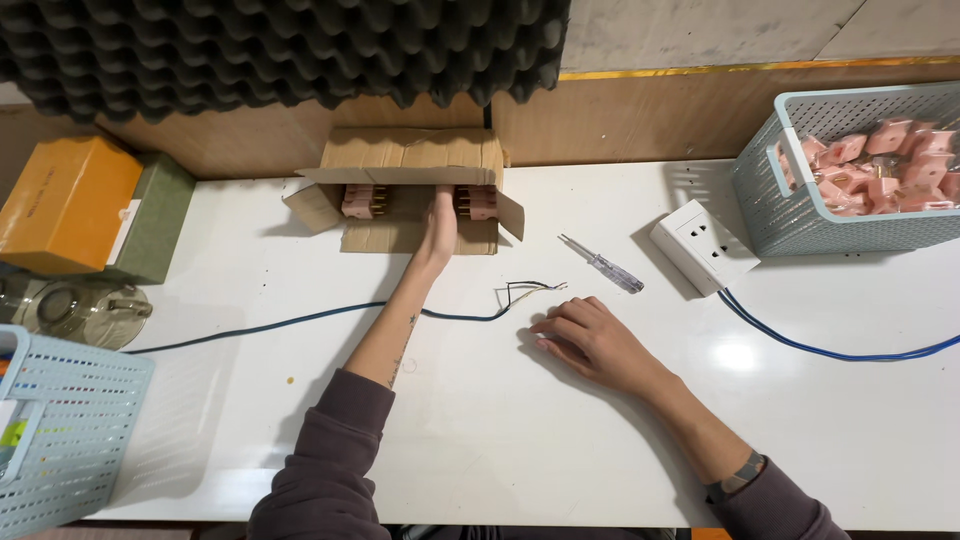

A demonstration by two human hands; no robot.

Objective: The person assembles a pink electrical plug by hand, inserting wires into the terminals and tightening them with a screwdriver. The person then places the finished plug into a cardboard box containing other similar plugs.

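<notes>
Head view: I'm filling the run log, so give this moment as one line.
left hand: reaching into cardboard box of pink plugs | right hand: flat on table by cable | screwdriver: untouched

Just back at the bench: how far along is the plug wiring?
Done: the blue cable lies across the table with its end wires bared. In hand: the left hand reaches into the cardboard box of pink plugs; the right hand rests flat near the wires. Left: no plug is on the cable, and the screwdriver lies untouched.
</notes>
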